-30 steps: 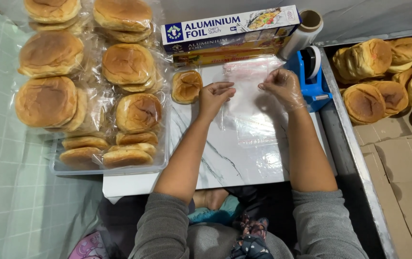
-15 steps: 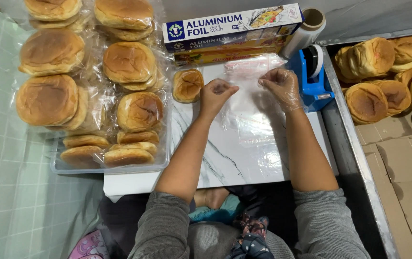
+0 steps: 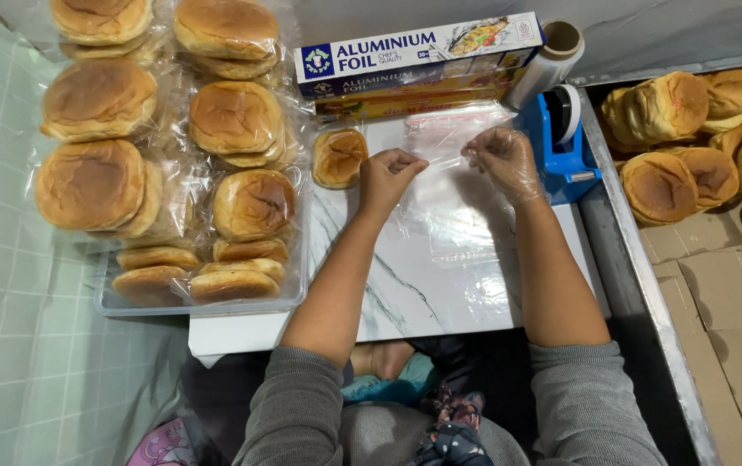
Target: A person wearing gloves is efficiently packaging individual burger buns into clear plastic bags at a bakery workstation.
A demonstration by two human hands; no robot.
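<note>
My left hand (image 3: 390, 177) and my right hand (image 3: 502, 158), the right in a thin clear glove, both pinch the top edge of a clear plastic bag (image 3: 450, 194) that lies on the white marble-look board (image 3: 405, 285). A single golden bun (image 3: 339, 156) rests on the board just left of my left hand. More clear bags (image 3: 453, 121) lie flat beyond my hands.
Bagged buns (image 3: 172, 147) fill a clear tray (image 3: 207, 304) at the left. Foil boxes (image 3: 418, 60) and a film roll (image 3: 548, 60) stand at the back. A blue tape dispenser (image 3: 565, 142) sits right of my hand. Loose buns (image 3: 707, 129) lie on cardboard (image 3: 725, 285) at the right.
Both hands have drawn slightly toward each other and curled onto the bag's top edge, lifting it a little. The bun has not moved.
</note>
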